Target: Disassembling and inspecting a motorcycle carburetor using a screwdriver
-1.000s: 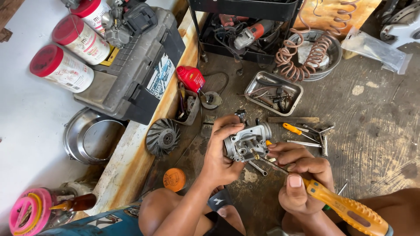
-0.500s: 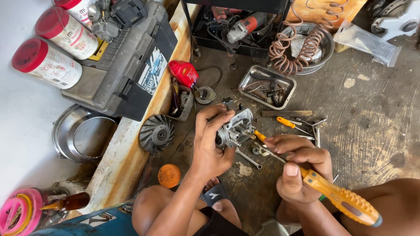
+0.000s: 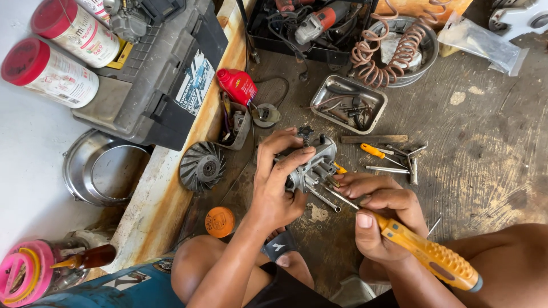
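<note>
The left hand gripped the metal engine part; the right hand, closed around the yellow screwdriver, needed a straight, steady tip.

Both hands curled closed, left above right.

Bright even daylight, sharp, soft shadows

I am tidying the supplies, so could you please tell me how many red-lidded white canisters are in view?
2: both lie at the top left, one red-lidded canister beside the grey toolbox, the other just above it. More may lie outside the frame.
</note>
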